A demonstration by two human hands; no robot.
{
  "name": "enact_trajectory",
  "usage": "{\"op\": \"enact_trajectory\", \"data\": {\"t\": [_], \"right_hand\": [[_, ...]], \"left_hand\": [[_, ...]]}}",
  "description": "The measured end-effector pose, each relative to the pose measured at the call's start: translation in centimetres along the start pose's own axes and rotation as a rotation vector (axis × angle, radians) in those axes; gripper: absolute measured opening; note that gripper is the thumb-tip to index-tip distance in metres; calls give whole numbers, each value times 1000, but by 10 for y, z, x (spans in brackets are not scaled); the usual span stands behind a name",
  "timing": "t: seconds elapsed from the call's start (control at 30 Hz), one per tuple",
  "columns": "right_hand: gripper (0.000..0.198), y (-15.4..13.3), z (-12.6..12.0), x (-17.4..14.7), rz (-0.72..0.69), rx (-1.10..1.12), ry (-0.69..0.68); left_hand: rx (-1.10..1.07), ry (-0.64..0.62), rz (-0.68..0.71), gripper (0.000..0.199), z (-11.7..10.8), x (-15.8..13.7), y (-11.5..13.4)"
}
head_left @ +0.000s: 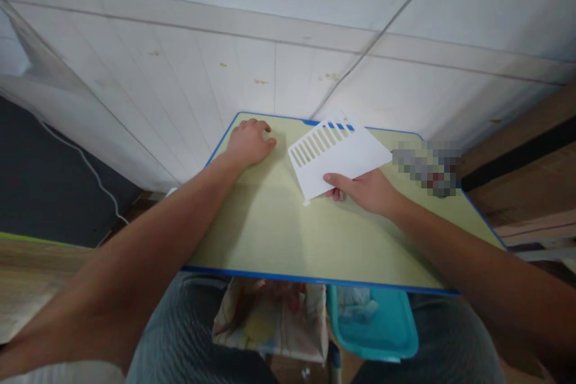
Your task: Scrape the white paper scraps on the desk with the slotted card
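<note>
My right hand (362, 189) grips a white flat panel (339, 162) with a row of long slots along its far-left side. The thumb lies on top of the panel and the other fingers are mostly hidden beneath it. The panel is tilted above the pale yellow table (288, 240), and a small tab sticks out at its near corner. Toward the far left edge of the tabletop rests my left hand (252, 141), its fingers loosely bent and the thumb apart, holding nothing.
A blurred-out object (425, 171) lies at the table's right side. Below the front edge are a cloth-like bag (274, 336) and a turquoise bin (382, 330) with whitish pieces inside. A white wall (189, 78) with a cable (378, 36) stands behind the table.
</note>
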State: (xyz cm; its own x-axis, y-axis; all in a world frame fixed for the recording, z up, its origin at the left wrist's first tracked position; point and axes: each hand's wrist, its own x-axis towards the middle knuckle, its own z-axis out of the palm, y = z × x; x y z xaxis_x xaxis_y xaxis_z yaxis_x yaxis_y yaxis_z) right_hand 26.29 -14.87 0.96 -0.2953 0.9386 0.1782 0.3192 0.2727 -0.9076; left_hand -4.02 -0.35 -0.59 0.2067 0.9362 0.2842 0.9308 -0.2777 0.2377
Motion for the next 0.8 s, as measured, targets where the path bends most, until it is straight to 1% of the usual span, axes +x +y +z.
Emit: {"op": "enact_trajectory", "data": {"t": [0.1, 0.23, 0.37, 0.47, 0.57, 0.7, 0.8], "right_hand": [[35, -14, 0, -19, 47, 6, -77], [44, -30, -5, -33, 68, -93, -42], [43, -32, -5, -37, 76, -110, -85], [43, -29, -7, -48, 95, -121, -100], [46, -28, -19, -75, 125, -149, -69], [39, -25, -43, -116, 199, -121, -23], [41, -22, -53, -134, 186, -115, 108]], "left_hand": [[-37, 21, 14, 52, 7, 2, -4], [-72, 52, 49, 49, 7, -1, -6], [-90, 7, 46, 49, -1, -5, -2], [-84, -21, 26, 48, -6, -7, 1], [-97, -26, 7, 49, -9, -9, 3], [-86, -59, -10, 51, -13, -9, 7], [-31, -69, -19, 55, -17, -8, 12]]}}
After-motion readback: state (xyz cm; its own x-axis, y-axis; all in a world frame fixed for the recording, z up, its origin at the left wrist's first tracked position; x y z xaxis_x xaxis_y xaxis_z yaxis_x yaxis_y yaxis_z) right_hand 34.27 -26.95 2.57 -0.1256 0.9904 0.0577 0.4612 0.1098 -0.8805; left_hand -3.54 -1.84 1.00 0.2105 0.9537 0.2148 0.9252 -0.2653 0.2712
